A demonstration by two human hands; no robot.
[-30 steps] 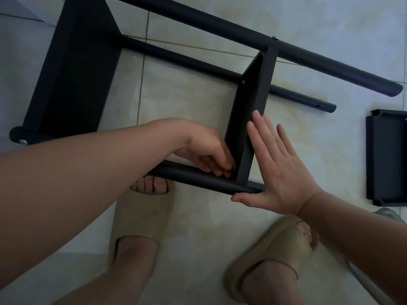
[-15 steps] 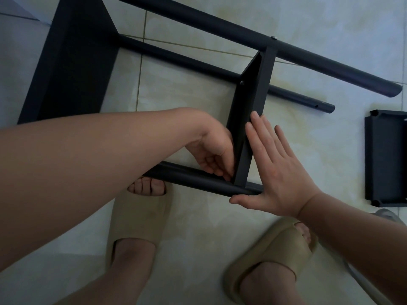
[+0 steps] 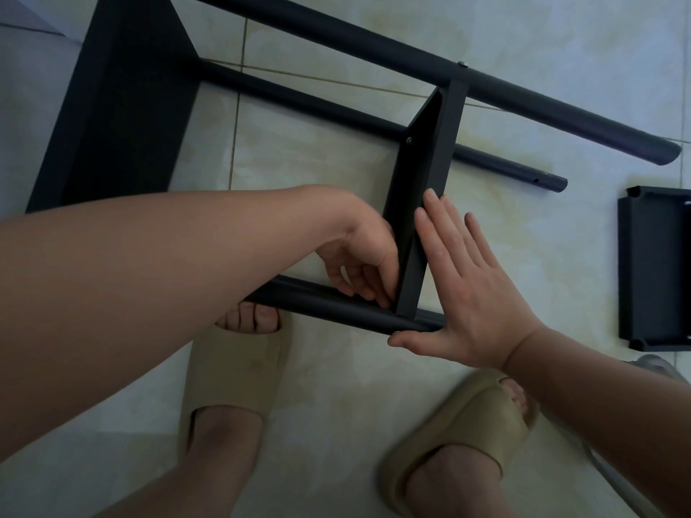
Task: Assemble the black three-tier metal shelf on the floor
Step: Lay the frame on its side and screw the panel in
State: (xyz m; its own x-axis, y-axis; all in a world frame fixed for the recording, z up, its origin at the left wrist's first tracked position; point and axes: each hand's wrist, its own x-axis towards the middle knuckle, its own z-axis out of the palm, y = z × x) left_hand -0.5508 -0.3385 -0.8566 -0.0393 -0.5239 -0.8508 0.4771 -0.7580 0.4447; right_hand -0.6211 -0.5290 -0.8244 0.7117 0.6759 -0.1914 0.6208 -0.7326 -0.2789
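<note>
Pale tiled floor [image 3: 336, 386] bears the black three-tier metal shelf [image 3: 123, 106] on its side; we note the left grip [image 3: 359, 256] has edged closer into the middle-tier joint [image 3: 405, 304], fingers curled, contents indiscernible, while the right grip [image 3: 471, 293], flat-open, still braces it: fastening continues.

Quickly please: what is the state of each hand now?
Left hand: fingers curled at the shelf panel corner; whether it holds anything cannot be told.
Right hand: open, flat against the same panel.
</note>
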